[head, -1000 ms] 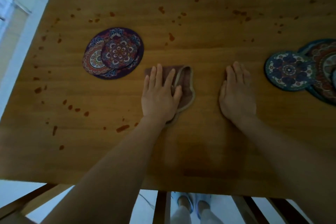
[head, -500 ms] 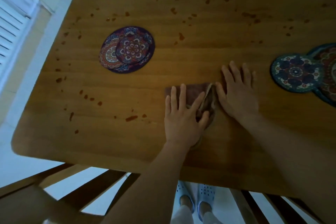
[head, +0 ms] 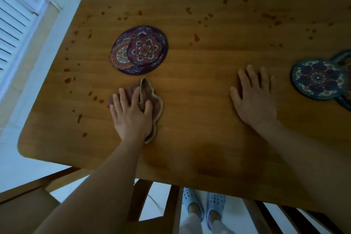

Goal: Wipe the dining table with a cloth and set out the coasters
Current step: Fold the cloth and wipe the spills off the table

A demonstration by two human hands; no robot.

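Here, nearest my viewpoint, two feet in pale blue slippers (head: 204, 205) stand on the floor beside the wooden chair slats (head: 139, 199), under the near edge of the dining table (head: 209, 157). On the tabletop, my left hand (head: 131, 118) lies palm down on the brown cloth (head: 152, 100), fingers spread and nearly straight, pressing it to the wood. The cloth is bunched, and its paler hem folds out to the right of the hand. My right hand (head: 254, 100) rests flat on bare wood, fingers extended, holding nothing, well apart from the left.

Just beyond the cloth, not touching it, sits a stack of purple mandala coasters (head: 139, 50): one large round one beneath two smaller overlapping ones. Near the right hand, at the right edge of the frame, lie overlapping blue-green coasters (head: 319, 80), partly cut off. Reddish-brown spots (head: 196, 37) are scattered over the left and far parts of the table. A white louvred panel (head: 13, 19) stands at the far left.
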